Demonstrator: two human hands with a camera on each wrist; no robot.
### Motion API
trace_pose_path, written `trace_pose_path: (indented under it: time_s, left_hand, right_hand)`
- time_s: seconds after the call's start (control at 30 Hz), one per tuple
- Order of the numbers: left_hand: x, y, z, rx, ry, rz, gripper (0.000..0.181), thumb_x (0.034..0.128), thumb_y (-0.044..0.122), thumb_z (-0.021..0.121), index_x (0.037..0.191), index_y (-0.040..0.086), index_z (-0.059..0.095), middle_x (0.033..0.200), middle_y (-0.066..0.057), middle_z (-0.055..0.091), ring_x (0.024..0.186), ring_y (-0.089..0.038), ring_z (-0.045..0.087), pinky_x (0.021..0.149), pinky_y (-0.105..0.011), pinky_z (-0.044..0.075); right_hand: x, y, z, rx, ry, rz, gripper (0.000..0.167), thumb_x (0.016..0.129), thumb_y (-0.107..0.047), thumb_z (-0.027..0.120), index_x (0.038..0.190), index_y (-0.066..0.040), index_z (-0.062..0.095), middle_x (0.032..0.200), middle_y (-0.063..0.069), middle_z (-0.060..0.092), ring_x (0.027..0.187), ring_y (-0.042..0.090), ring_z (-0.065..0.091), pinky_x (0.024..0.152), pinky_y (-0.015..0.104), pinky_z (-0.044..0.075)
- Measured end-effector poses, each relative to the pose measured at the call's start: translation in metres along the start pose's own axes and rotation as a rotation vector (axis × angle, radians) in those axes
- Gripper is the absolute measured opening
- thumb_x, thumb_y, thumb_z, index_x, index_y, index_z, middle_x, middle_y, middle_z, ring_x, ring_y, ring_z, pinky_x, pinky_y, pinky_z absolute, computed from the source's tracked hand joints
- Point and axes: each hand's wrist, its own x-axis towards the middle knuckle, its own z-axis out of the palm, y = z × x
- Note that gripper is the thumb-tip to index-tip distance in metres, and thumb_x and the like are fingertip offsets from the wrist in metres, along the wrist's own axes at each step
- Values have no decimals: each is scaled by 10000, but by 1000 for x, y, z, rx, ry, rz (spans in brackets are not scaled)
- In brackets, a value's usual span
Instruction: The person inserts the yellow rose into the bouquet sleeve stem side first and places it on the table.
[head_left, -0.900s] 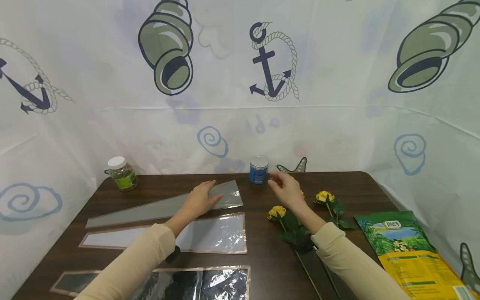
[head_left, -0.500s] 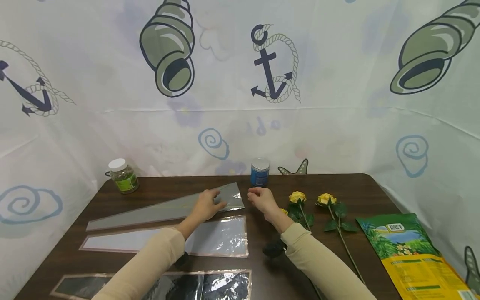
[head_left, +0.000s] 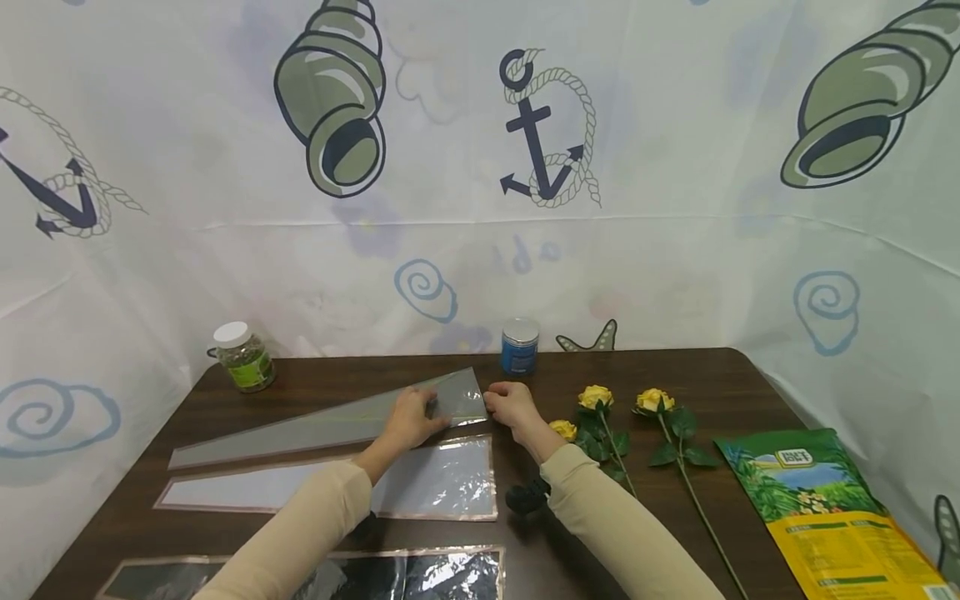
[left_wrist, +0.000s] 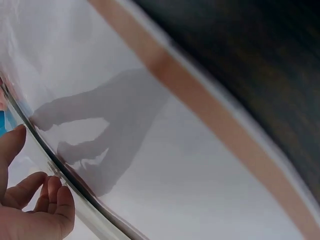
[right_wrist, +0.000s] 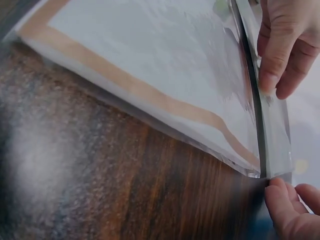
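Pinching a glossy tapered plastic sleeve (head_left: 322,427), right grip (head_left: 514,406) clamped on its corner, left grip (head_left: 409,421) apart, dark wood-grain table (head_left: 697,371)

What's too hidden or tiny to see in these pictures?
- Head view: the small print on the round blue can with a silvery lid, too small.
- Head view: part of the long grey plastic sheet, covered by the left hand.
- Head view: the shiny black plastic sheet's near edge, cut off by the bottom edge.
- Left wrist view: the rest of the left hand, cut off by the picture's edges.
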Motion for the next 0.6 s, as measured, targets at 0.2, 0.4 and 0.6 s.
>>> trace_pose_path:
  time_s: [0.2,0.4,0.6]
  left_hand:
    - [-2,-1,1,2,22,23,469,730,153,792,1098,-86,629,1041,-239,579,1010,-365,519,906,-463,427]
    - [-4,0,1,-10,-2,-3,470,746,153,787,1121,-79,623,1081,-229,556,1034,-370,519,904,-471,443]
    - [-6,-1,2,-14,-9,-16,463,754,151,782,1129,-67,624,1119,-225,545,1051,-386,527,905,-478,452]
  right_hand:
    - [-57,-53,7,21,-11,10,455,800,-280,746,1190,-90,607,1005,40,665,843,176,669,681,344,558]
    - [-180,-168,18,-24,0,-7,380,859,-102,645,1193,60,561,978,140,657,795,218,661,684,342,558]
    - [-84,-84,21,58,-49,20,390,793,-129,721,1147,-14,606,919,79,643,739,191,656,601,334,564]
